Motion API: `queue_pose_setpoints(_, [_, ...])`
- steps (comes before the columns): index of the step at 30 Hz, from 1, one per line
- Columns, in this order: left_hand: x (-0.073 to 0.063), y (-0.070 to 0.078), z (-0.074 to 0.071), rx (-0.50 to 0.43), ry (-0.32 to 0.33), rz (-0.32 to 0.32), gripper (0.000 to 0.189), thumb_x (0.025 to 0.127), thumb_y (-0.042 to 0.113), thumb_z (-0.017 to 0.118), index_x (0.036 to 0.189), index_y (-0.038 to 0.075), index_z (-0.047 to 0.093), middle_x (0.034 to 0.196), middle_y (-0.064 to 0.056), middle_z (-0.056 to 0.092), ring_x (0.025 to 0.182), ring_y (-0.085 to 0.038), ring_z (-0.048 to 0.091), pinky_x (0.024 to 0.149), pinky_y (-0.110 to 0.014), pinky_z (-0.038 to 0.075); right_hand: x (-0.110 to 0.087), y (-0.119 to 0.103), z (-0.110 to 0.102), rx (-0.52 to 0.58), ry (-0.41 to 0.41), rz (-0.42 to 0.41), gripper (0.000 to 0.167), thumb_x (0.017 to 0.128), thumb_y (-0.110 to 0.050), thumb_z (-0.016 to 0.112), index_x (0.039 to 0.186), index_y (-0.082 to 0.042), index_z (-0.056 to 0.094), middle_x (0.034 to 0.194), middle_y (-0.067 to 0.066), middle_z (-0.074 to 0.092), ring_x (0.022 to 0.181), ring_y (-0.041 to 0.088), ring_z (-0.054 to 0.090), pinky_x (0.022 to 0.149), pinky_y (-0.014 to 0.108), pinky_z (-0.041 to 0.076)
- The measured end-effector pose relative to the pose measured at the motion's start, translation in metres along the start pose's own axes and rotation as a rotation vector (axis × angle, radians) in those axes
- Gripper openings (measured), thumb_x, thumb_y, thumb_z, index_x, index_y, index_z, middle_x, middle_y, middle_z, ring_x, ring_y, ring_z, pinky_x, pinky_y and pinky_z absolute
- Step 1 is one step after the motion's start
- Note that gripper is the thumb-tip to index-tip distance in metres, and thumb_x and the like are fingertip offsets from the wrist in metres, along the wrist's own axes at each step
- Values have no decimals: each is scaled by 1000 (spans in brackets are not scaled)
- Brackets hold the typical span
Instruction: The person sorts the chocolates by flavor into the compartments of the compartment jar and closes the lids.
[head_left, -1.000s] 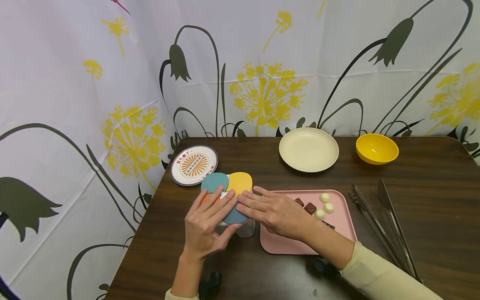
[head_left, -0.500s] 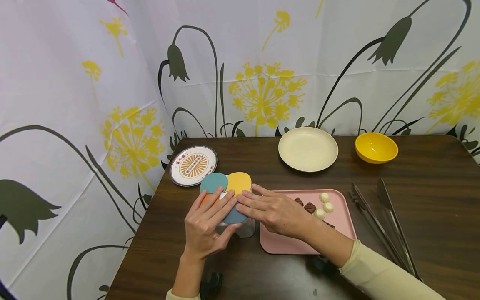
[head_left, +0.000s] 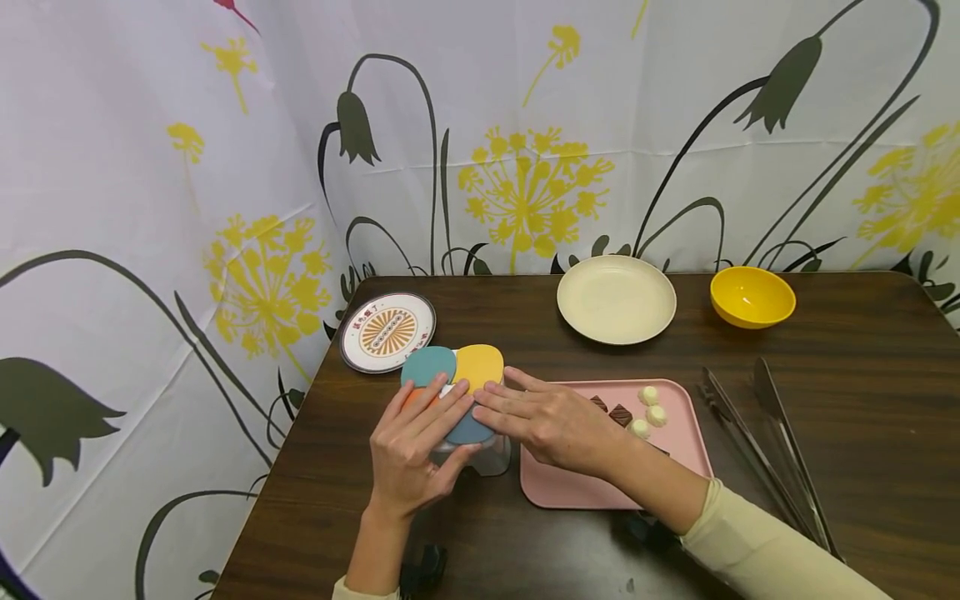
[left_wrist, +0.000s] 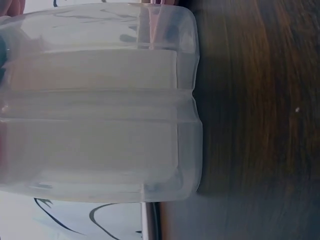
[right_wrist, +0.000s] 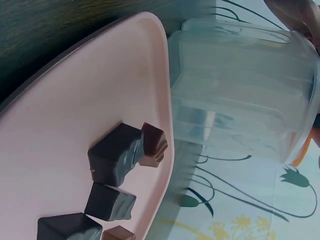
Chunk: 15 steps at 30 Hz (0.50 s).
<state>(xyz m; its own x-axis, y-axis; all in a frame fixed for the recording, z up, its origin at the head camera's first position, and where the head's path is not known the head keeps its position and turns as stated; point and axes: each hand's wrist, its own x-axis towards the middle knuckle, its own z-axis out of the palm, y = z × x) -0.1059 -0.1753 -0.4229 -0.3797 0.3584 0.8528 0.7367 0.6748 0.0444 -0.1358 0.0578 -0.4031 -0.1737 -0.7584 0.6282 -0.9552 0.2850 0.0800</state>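
Pink tray (head_left: 570,487) of chocolates (head_left: 620,416), just beside translucent container (head_left: 491,458); patterned plate (head_left: 388,332) beyond. My left hand (head_left: 412,450), right hand (head_left: 558,425): fingers nearly straight, resting on multicoloured lid (head_left: 480,367).

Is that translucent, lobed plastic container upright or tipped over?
Upright. The container has its base on the dark wood-grained table, its multicoloured, petal-patterned lid on top.

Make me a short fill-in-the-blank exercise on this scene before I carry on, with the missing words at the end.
1. The left hand and right hand both touch the multicolored ____ of the translucent container.
2. The bowl near the cream plate is ____ in color.
3. In the head view, the metal tongs lie to the ____ of the pink tray.

Missing words: lid; yellow; right.
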Motion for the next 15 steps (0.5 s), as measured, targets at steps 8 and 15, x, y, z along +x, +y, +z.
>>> queue_pose_setpoints(8, [2,1,-3,-38,-8,-39,47,96,46,53,117,9,73,117,-5,70,108,-31,66,96,-60,43,6,-2,-5,33,-7,50,45,81,3,72,125,-4,66,126,9,66,119,19,61,110,43,35])
queue_pose_setpoints(15, [5,0,-9,-82,-93,-121,45,98,41,48,123,12,71,119,-2,70,112,-27,65,97,-60,43,11,1,-8,130,-2,114,40,86,1,69,126,-6,65,124,4,66,119,15,59,110,43,35])
